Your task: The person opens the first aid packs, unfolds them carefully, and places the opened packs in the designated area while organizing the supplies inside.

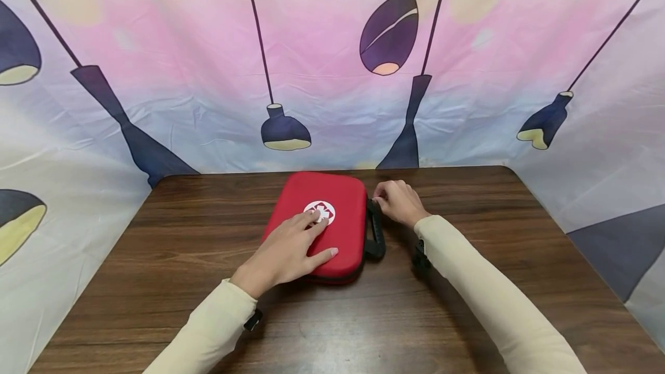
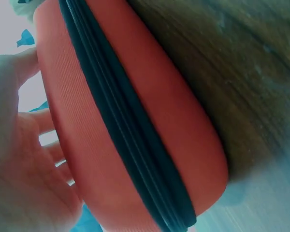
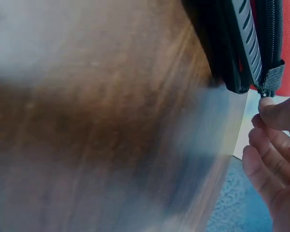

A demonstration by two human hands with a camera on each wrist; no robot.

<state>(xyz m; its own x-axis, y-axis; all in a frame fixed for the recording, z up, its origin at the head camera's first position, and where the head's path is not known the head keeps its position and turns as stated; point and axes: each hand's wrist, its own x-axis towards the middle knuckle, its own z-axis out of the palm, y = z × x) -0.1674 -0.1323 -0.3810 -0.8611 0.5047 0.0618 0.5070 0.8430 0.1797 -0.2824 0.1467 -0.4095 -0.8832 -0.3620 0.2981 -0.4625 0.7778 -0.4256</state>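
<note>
A red zippered first-aid case (image 1: 343, 229) with a white round emblem (image 1: 326, 210) lies flat on the table. My left hand (image 1: 291, 247) rests on its lid with fingers spread, the fingertips over part of the emblem. In the left wrist view, a black zipper band (image 2: 121, 106) runs along the case's side, and both halves meet there. My right hand (image 1: 400, 201) is at the far right corner, just beyond the black carry handle (image 1: 379, 227). Thumb and forefinger pinch a small zipper pull (image 3: 266, 93) beside the handle's end, its tip hidden by the fingers.
The dark wood table (image 1: 208, 218) reaches back to a hanging cloth (image 1: 322, 45) printed with lamps. Black straps with small devices sit at both wrists, one visible under the right sleeve (image 1: 467, 270).
</note>
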